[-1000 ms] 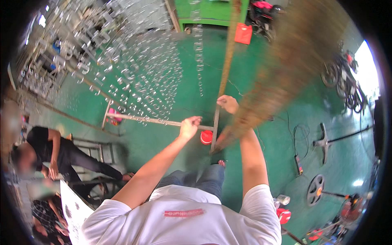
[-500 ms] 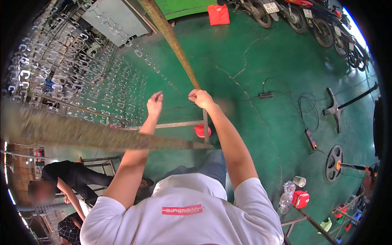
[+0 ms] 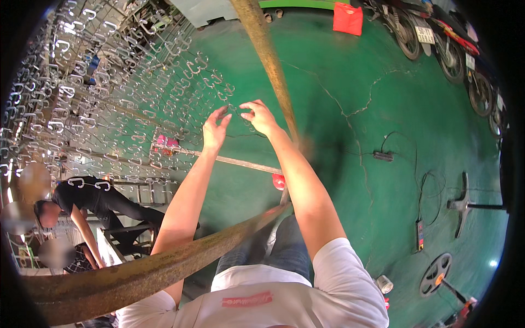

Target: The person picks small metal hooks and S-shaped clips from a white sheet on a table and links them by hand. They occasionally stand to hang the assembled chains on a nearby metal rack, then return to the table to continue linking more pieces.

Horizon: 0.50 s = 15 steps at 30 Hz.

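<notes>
Left of the rusty pole (image 3: 266, 57) ahead of me, my left hand (image 3: 214, 129) and right hand (image 3: 260, 116) are apart, fingers curled toward each other beside metal hooks (image 3: 227, 88) hanging there; whether I grip any, I cannot tell. A red bag (image 3: 348, 19) stands right of the pole.

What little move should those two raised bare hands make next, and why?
Perhaps ease the bare right hand slightly toward the bare left hand: both are raised beside hanging silver, C-shaped metal hooks, facing each other across a narrow gap. Whether either holds a hook is too small to tell.
</notes>
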Tool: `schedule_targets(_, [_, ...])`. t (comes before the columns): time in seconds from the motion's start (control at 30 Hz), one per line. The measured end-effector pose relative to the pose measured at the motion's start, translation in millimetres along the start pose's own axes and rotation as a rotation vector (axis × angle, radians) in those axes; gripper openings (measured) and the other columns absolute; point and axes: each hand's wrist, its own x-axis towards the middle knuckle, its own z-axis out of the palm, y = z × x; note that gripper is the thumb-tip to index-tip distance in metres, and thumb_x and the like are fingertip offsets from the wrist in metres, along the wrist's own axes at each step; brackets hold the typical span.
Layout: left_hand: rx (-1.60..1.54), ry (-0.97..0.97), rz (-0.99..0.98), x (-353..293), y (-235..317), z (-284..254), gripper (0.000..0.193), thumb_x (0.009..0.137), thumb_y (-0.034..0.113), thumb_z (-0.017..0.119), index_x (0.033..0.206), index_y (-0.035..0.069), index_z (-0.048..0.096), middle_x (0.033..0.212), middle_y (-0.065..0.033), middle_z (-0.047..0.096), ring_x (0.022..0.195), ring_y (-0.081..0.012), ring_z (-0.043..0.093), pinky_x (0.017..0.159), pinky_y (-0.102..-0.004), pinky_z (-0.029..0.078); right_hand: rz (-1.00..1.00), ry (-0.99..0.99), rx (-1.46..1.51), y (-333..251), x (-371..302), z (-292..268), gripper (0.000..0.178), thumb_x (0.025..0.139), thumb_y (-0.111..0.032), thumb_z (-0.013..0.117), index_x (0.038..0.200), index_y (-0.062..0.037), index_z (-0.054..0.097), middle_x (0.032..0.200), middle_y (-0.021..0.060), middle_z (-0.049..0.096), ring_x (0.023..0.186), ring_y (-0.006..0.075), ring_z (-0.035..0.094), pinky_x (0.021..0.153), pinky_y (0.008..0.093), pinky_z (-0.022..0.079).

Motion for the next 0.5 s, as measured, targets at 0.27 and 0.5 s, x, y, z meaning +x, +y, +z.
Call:
schedule_targets(0.27, [0.02, 0.083, -0.048, 4, 2, 4, 0.034, 0.086, 0.02, 0.066, 0.116, 0.006, 0.064, 0.11, -0.0127, 0.068, 0.105, -0.0212, 0.063, 0.093, -0.0335, 0.046, -0.072, -0.084, 0.019, 1, 23, 17, 0.022, 0.082, -0.012, 0.07, 0.104, -0.0122, 0.068, 0.107, 0.0053, 0.054, 0.088, 0.0179, 0.059, 0.082, 0.0337, 0.049])
schedule_targets(0.5, [-0.014, 0.118, -0.074, 5, 4, 9, 0.03, 0.085, 0.021, 0.067, 0.112, 0.007, 0.067, 0.104, -0.0116, 0.07, 0.099, -0.0212, 0.065, 0.091, -0.0334, 0.046, -0.085, -0.055, -0.037, 7, 20, 16, 0.017, 0.08, -0.009, 0.071, 0.096, -0.0082, 0.067, 0.106, 0.006, 0.056, 0.089, 0.0187, 0.061, 0.08, 0.0332, 0.05])
